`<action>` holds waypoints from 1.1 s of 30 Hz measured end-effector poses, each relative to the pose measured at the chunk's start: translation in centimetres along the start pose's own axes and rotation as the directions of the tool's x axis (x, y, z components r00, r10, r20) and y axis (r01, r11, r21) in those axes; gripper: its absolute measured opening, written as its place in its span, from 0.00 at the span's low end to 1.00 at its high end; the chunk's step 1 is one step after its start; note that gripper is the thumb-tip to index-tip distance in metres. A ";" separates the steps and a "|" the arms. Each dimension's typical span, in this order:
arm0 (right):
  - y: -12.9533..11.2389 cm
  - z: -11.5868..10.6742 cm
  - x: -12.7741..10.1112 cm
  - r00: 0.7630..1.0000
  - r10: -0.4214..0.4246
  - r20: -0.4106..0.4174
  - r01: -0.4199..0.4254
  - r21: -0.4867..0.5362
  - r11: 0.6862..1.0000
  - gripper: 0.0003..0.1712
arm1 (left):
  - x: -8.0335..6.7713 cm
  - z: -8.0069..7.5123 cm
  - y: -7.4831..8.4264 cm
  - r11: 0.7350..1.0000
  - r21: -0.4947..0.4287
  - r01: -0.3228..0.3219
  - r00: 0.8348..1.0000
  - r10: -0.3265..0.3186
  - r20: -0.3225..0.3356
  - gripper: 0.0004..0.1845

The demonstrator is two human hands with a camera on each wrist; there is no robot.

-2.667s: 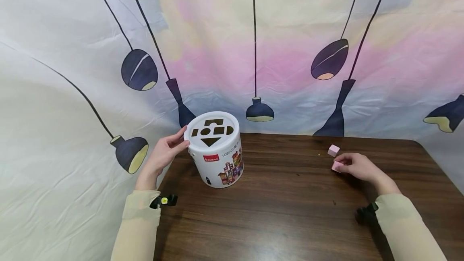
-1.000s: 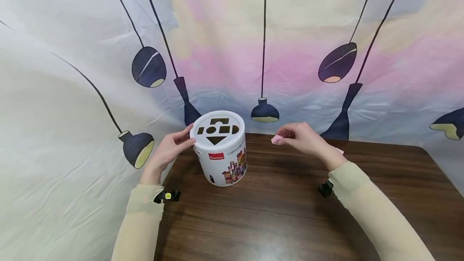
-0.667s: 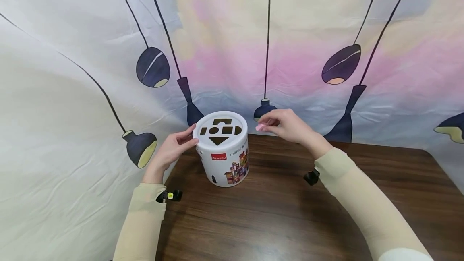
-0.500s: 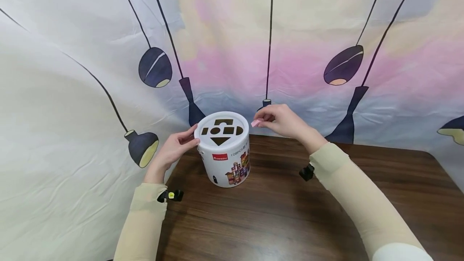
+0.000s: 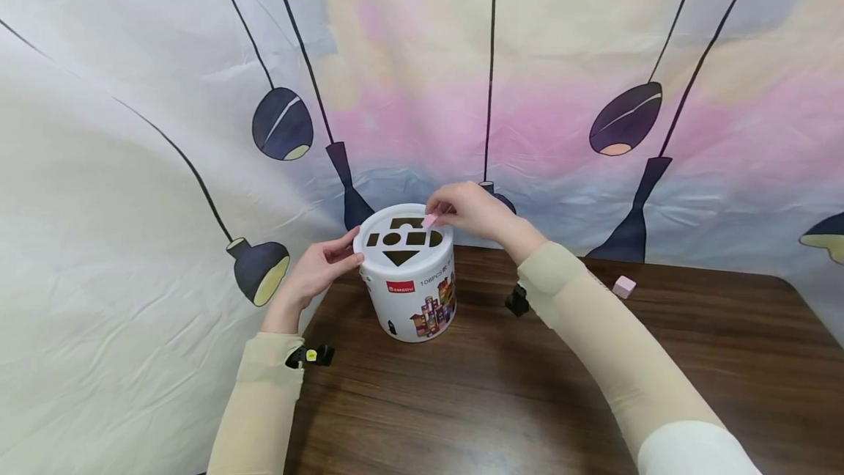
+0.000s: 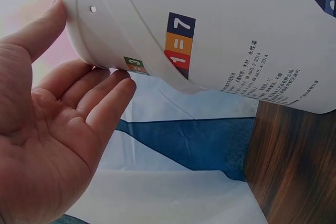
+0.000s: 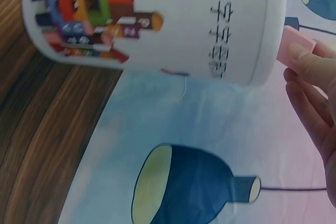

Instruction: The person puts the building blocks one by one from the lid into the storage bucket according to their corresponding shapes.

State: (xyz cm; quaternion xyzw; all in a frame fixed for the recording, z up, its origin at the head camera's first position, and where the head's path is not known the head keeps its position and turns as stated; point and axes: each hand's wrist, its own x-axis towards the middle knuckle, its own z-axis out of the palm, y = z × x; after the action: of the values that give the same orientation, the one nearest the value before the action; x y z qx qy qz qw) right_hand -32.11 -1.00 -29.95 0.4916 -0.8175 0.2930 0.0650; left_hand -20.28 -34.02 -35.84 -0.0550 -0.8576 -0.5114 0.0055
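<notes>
A white toy-block bucket (image 5: pixel 409 306) stands on the table, its lid (image 5: pixel 376 255) cut with shaped holes. My left hand (image 5: pixel 315 277) rests against the lid's left rim, thumb and fingers spread and fairly straight; the left wrist view shows this hand (image 6: pixel 63 108) touching the bucket's upper side. Above the lid's back right part, my right hand (image 5: pixel 478 211) pinches a small pink block (image 5: pixel 429 221) between thumb and fingers. In the right wrist view the pink block (image 7: pixel 295 45) overlaps the lid's edge, with the thumb across its face.
Another pink block (image 5: pixel 623 286) lies on the brown wooden table (image 5: pixel 461 394) to the right, just beyond the right forearm. A fabric backdrop (image 5: pixel 422 94) printed with lamps hangs close behind the table and along its left side.
My right hand has picked a pink block up from the right of the table and carried it left, over the lid. My left hand stays on the bucket's rim.
</notes>
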 end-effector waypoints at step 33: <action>-5.3 4.4 6.7 0.976 0.088 0.200 -0.075 -0.072 0.995 0.12 | 0.0 0.0 -0.2 0.999 0.041 0.017 1.000 -0.017 0.000 0.38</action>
State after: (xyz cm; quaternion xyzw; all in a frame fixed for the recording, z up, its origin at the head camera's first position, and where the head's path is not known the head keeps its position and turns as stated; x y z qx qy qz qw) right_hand -30.27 -10.37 -28.77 0.4826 -0.8483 0.2174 -0.0150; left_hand -20.33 -34.16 -36.03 -0.0478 -0.8683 -0.4937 0.0023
